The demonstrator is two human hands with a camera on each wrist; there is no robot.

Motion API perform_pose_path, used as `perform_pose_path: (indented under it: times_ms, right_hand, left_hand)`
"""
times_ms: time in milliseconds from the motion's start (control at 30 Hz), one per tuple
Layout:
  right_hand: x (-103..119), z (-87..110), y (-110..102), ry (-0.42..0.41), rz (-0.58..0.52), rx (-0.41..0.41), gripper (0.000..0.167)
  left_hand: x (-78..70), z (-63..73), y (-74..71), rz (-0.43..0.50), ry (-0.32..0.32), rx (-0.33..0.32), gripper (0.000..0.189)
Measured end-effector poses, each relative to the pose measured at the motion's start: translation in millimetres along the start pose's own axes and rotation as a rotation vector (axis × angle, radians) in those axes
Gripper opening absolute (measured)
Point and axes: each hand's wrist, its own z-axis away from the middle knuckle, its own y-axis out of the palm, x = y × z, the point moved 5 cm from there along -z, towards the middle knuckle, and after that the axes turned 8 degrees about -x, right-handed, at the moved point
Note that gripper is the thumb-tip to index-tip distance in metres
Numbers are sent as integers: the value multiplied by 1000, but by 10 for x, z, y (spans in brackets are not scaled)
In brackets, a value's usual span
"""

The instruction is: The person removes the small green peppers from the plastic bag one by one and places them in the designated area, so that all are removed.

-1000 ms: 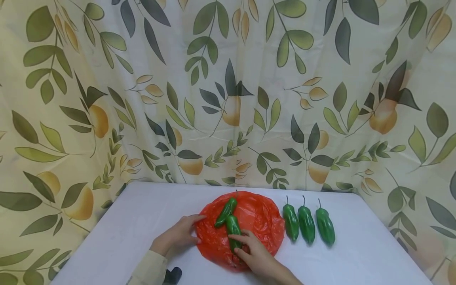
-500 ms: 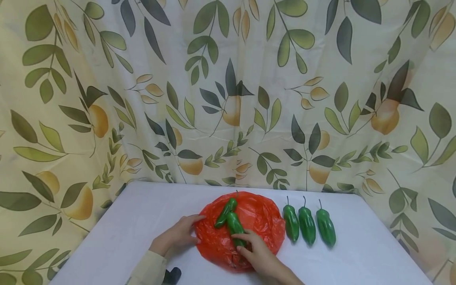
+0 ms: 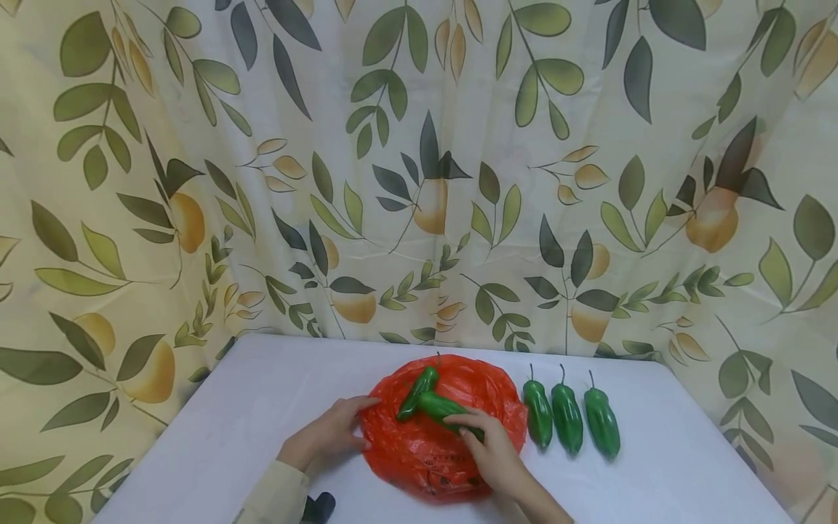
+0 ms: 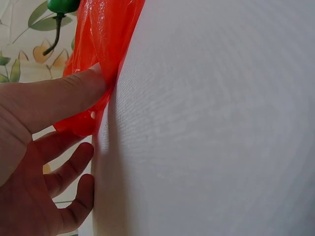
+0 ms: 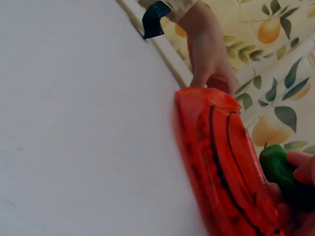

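The head view shows the right hand (image 3: 487, 440) pinching a long green pepper (image 3: 439, 405) between thumb and fingers, over the middle of a red plastic-covered round thing (image 3: 406, 458) on the white table (image 3: 229, 422). Half a second ago this pepper pointed toward the table's near edge; now its gripped end has swung toward the right edge, while its other end lies against or just beside a second green pepper (image 3: 417, 393), which keeps its place. That suggests the pepper's lie is being adjusted, so its placing looks unfinished; whether it rests fully on the plastic cannot be told. The left hand (image 3: 330, 433) stays at the left rim, thumb and fingers spread apart and touching the plastic, apparently steadying it. Three more green peppers (image 3: 567, 418) lie unmoved in a row between the red rim and the table's right edge.
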Motion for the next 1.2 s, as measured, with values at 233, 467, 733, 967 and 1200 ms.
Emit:
perform_pose_path:
  times_ms: [233,467,733,967,1200]
  right_hand:
    - [28,-25,-145,51,-54,-74,42]
    - [76,-27,-332,133,-102,-105,39]
    - [92,-30,-530,209,-213,-104,46]
    - [76,-14,-613,300,-363,-13,47]
    - [109,-10,-734,297,-525,26,49]
  left_hand:
    - [-13,-1,11,1,9,2,77]
    - [2,-7,8,0,-8,-1,77]
    - [10,-25,33,14,3,3,76]
    - [3,-10,53,19,0,11,76]
    - [-19,5,25,12,8,1,76]
